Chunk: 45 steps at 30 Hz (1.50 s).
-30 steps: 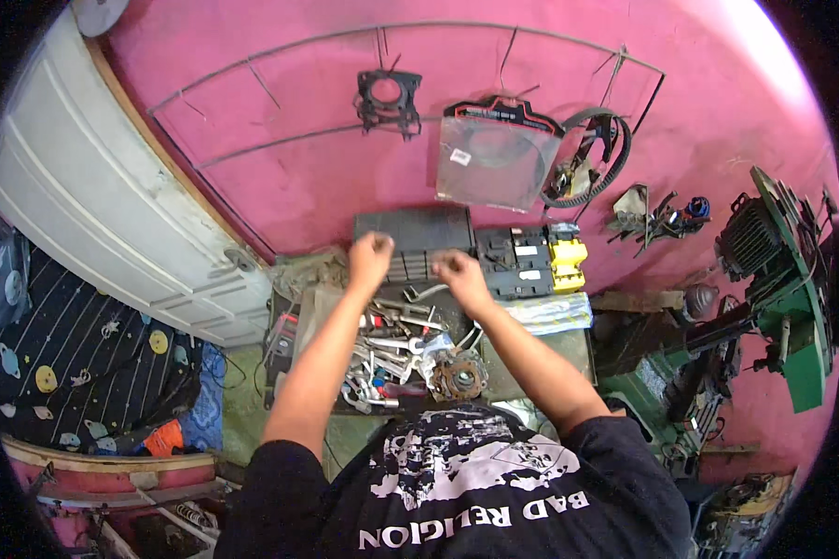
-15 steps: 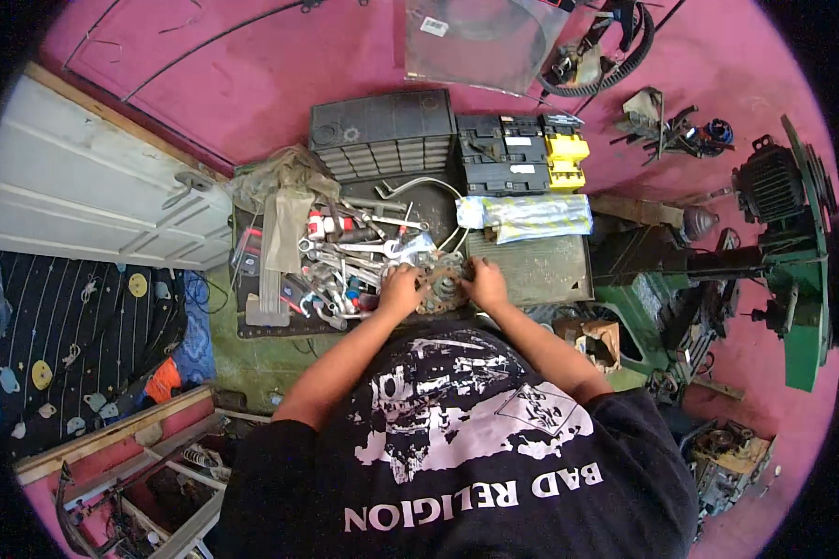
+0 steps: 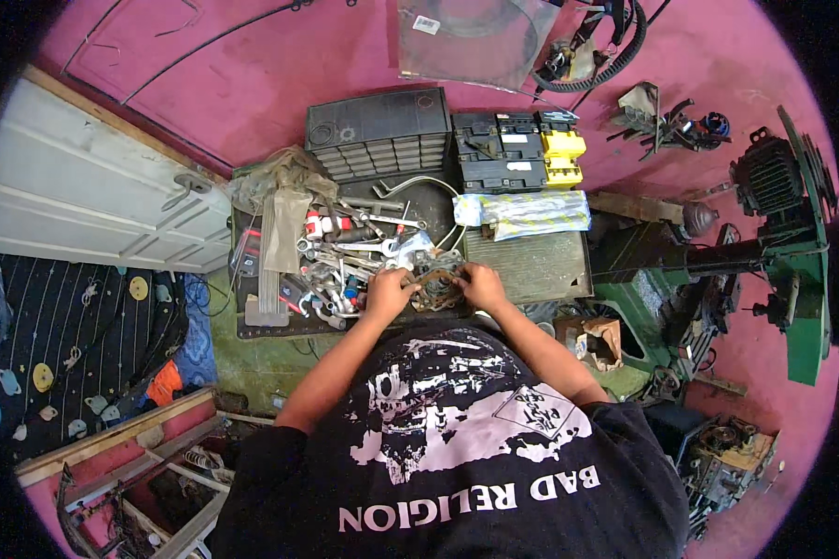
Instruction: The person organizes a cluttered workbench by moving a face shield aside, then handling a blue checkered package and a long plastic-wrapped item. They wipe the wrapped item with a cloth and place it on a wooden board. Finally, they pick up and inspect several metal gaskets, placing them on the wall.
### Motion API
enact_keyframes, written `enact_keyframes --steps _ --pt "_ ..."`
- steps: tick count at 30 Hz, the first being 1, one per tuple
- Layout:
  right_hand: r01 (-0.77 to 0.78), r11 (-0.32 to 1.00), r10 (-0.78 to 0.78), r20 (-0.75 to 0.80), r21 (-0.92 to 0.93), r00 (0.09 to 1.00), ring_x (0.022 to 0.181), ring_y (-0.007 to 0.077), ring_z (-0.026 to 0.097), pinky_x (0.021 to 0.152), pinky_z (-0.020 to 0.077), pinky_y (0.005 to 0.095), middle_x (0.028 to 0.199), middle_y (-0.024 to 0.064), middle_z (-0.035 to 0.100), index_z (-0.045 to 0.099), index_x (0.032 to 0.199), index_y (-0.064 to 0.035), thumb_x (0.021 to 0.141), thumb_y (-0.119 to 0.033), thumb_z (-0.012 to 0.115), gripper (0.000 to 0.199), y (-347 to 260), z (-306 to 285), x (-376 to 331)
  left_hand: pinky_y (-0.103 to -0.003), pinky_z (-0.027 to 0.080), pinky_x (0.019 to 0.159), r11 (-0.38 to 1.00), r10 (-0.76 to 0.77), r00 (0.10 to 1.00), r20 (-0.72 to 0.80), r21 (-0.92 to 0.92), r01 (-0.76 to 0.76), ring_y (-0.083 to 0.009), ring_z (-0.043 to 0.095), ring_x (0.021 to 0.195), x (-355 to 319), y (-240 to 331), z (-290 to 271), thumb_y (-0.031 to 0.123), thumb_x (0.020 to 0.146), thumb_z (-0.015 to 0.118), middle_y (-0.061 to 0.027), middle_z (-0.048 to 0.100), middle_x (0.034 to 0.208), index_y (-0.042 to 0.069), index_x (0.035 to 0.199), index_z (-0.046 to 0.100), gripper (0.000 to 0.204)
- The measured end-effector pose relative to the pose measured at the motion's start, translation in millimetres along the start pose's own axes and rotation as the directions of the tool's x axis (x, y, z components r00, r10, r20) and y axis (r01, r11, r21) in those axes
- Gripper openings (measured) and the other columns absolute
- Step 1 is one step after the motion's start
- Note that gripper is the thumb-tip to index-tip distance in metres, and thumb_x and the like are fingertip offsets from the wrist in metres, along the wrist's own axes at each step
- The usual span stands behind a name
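Note:
At the bench's front edge, my left hand (image 3: pixel 389 293) and my right hand (image 3: pixel 482 287) face each other with fingers closed. Between them they grip a thin brown curved piece (image 3: pixel 435 275), one end in each hand, that looks like a gasket. It is held over a grimy metal machine part (image 3: pixel 438 296), which it partly covers. My fingertips hide both ends of the curved piece. Left of my left hand lies a heap of wrenches and sockets (image 3: pixel 345 265). A crumpled clear plastic bag (image 3: pixel 415 247) lies just beyond the part.
A black drawer cabinet (image 3: pixel 378 130) and black and yellow boxed batteries (image 3: pixel 503 172) stand at the back. A wrapped packet (image 3: pixel 531 214) lies on the ribbed metal plate (image 3: pixel 531 265) at right. A green drill press (image 3: pixel 802 307) stands far right, a white door (image 3: pixel 93 177) left.
The thin curved piece has tilted up between my hands and now shows as a brown arc. My left hand has shifted slightly left and down; the whole view has moved a little.

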State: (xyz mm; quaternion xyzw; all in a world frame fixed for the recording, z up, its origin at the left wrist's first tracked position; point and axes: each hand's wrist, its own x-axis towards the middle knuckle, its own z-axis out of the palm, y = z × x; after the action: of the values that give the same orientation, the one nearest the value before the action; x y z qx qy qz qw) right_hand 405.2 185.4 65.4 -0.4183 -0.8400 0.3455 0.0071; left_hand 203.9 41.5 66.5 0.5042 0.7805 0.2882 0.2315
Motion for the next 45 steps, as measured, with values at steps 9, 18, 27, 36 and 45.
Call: enact_keyframes --steps 9,18,27,36,45 --pt "0.061 0.960 -0.040 -0.080 0.274 0.996 0.086 0.0348 0.070 0.078 0.0543 0.0432 0.094 0.0190 0.071 0.065 0.109 -0.0040 0.084 -0.014 0.076 0.029 -25.1 -5.9 2.3 -0.039 0.054 0.070 0.981 -0.092 0.996 0.009 -0.173 0.092 -0.0313 0.070 0.073 -11.1 -9.0 -14.0 0.022 0.077 0.082 -0.0147 0.073 0.079 0.009 0.090 0.078 0.019" --pt "0.049 0.899 -0.082 0.058 0.435 0.995 0.078 0.0216 0.067 0.076 0.0534 0.0355 0.087 0.0113 0.072 0.070 0.110 -0.0042 0.086 -0.020 0.079 0.030 -14.3 5.8 16.9 -0.027 0.052 0.067 0.767 -0.302 0.944 0.131 -0.555 0.322 -0.0099 0.067 0.072 -16.2 0.4 -49.8 0.007 0.088 0.074 -0.0055 0.076 0.086 0.003 0.099 0.076 0.012" --pt "0.010 0.780 -0.156 0.178 0.626 0.972 0.077 0.0054 0.060 0.070 0.0488 0.0245 0.087 -0.0019 0.070 0.071 0.105 -0.0002 0.092 -0.009 0.073 0.016 -65.8 -14.5 15.9 -0.023 0.049 0.068 0.664 -0.227 0.969 -0.096 -0.743 0.082 -0.0060 0.064 0.077 -3.5 -21.6 -63.6 0.009 0.091 0.073 -0.0037 0.075 0.089 -0.001 0.101 0.073 0.014" --pt "0.127 0.629 -0.121 -0.064 0.767 0.991 0.078 0.0059 0.060 0.069 0.0475 0.0242 0.087 0.0001 0.071 0.072 0.103 -0.0028 0.092 -0.006 0.071 0.012 -116.9 -58.1 35.7 -0.026 0.051 0.078 0.740 -0.112 0.980 -0.165 -0.672 -0.029 -0.0088 0.064 0.082 22.3 -0.4 -111.6 0.008 0.096 0.068 -0.0038 0.072 0.092 0.000 0.101 0.068 0.010" --pt "0.510 0.638 -0.189 -0.525 0.576 0.830 0.075 0.0087 0.059 0.071 0.0488 0.0277 0.082 0.0024 0.069 0.069 0.107 0.0015 0.092 -0.009 0.069 0.018 -227.3 -153.0 104.8 -0.030 0.049 0.067 0.816 0.092 0.827 -0.555 -0.433 -0.382 -0.0098 0.059 0.070 132.1 69.7 -235.3 0.014 0.092 0.073 -0.0041 0.069 0.077 0.000 0.084 0.066 0.018"
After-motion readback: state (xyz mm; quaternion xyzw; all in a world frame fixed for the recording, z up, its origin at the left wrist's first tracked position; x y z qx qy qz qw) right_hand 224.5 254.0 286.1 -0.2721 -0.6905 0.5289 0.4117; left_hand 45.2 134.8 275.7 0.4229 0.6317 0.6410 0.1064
